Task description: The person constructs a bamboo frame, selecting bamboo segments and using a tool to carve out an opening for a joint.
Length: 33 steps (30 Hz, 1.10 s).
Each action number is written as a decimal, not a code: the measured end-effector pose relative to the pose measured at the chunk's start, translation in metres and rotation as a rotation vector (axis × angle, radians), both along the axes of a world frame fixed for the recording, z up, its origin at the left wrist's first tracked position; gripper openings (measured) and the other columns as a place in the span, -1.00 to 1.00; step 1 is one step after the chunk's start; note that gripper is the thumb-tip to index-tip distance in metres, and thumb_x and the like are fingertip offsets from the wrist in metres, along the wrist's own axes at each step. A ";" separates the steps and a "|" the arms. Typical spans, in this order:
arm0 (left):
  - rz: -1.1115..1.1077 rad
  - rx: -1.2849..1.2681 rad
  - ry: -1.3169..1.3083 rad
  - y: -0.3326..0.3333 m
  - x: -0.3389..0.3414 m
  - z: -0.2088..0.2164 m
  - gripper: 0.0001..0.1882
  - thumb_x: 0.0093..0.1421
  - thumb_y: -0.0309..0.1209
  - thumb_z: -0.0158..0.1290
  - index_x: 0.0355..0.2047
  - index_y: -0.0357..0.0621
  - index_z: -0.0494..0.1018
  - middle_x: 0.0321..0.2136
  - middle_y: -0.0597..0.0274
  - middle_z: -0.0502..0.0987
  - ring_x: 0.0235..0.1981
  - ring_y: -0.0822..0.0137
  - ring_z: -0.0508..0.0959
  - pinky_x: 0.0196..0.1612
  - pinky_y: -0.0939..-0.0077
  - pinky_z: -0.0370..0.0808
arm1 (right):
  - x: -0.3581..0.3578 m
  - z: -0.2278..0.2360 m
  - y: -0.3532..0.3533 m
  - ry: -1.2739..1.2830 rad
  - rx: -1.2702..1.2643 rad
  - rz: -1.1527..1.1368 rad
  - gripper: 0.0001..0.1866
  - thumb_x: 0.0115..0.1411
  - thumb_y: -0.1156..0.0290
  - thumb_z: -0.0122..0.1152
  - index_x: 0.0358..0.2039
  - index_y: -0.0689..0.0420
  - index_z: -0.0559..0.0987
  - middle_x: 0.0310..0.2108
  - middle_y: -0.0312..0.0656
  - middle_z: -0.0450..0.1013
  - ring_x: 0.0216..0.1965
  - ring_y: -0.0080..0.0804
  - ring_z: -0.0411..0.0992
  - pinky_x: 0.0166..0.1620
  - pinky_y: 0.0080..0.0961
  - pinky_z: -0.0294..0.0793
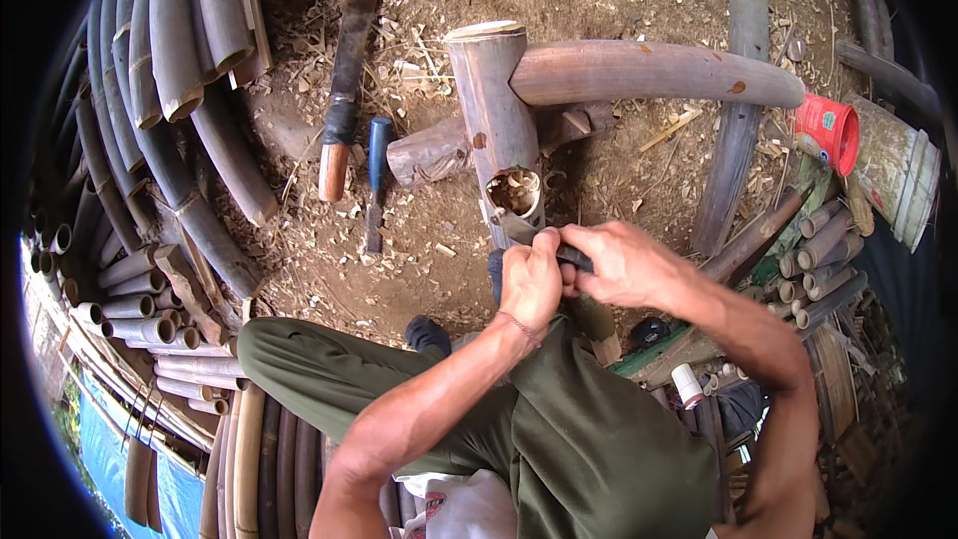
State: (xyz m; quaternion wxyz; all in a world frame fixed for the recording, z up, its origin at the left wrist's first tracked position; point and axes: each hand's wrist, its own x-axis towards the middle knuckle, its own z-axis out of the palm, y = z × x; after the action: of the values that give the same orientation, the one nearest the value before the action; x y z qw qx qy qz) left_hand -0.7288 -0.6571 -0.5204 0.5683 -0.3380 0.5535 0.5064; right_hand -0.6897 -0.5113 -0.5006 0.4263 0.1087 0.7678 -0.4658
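A thick bamboo pole (489, 110) lies pointing away from me, with a round hole (515, 192) cut in its near part and pale shavings inside. My right hand (621, 262) is closed around the dark handle of a knife (519, 231). Its blade rests at the hole's near rim. My left hand (531, 281) is closed on the knife just ahead of the right, thumb pressed along it; its fingertips are partly hidden. A second bamboo pole (649, 73) meets the first one's side and runs right.
A wooden block (429, 155) lies beneath the pole. To the left are a large blade with a wooden handle (334, 172) and a blue-handled chisel (378, 160). Bamboo poles (175, 30) are stacked left. A red container (828, 135) and short bamboo pieces (828, 250) stand right.
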 end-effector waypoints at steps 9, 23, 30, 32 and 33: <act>-0.950 -0.012 0.423 -0.035 -0.046 -0.019 -0.49 0.22 -0.19 -0.15 -0.53 -0.51 0.48 -0.49 -0.50 0.45 -0.28 -0.39 0.53 -0.22 -0.05 0.49 | 0.030 -0.020 -0.090 0.114 -0.009 -0.683 -0.72 0.12 0.40 0.18 -0.19 0.23 0.41 -0.47 0.16 0.49 -0.36 0.22 0.49 -0.34 -0.05 0.43; -0.662 0.141 0.407 -0.009 -0.024 -0.008 -0.38 0.31 -0.10 -0.17 -0.61 -0.51 0.47 -0.70 -0.37 0.44 -0.52 -0.11 0.62 -0.35 0.09 0.53 | 0.039 -0.001 -0.055 0.355 0.360 -0.474 -0.49 0.03 0.52 0.24 0.06 0.09 0.44 -0.30 0.01 0.55 -0.34 -0.02 0.57 -0.30 -0.21 0.60; 0.221 0.273 0.081 0.010 -0.021 0.002 -0.63 0.35 -0.17 -0.11 -0.53 -0.13 0.39 -0.71 0.41 0.27 -0.68 0.48 0.26 -0.52 0.51 0.31 | -0.045 0.027 0.012 0.422 0.452 0.314 -0.76 0.05 0.38 0.19 -0.25 0.16 0.53 -0.45 -0.08 0.57 -0.41 -0.06 0.58 -0.39 -0.22 0.56; 0.378 0.346 0.033 0.011 -0.023 0.001 -0.56 0.37 -0.13 -0.13 -0.57 -0.15 0.37 -0.71 0.38 0.29 -0.66 0.46 0.29 -0.51 0.49 0.34 | -0.066 0.033 0.011 0.382 0.476 0.454 -0.80 0.07 0.39 0.16 -0.28 0.15 0.56 -0.48 -0.08 0.58 -0.43 -0.09 0.59 -0.38 -0.24 0.56; 0.456 0.380 0.006 0.011 -0.024 0.002 -0.53 0.37 -0.11 -0.15 -0.60 -0.15 0.36 -0.71 0.37 0.30 -0.65 0.46 0.30 -0.50 0.48 0.36 | -0.073 0.034 0.010 0.359 0.485 0.524 -0.82 0.08 0.39 0.14 -0.30 0.15 0.57 -0.49 -0.08 0.58 -0.44 -0.11 0.59 -0.37 -0.25 0.56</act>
State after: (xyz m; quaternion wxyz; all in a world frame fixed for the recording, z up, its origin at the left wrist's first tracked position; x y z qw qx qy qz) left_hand -0.7526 -0.6458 -0.5184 0.4912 -0.3395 0.3602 0.7167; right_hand -0.7623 -0.5017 -0.4663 0.3516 -0.0765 0.9196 -0.1580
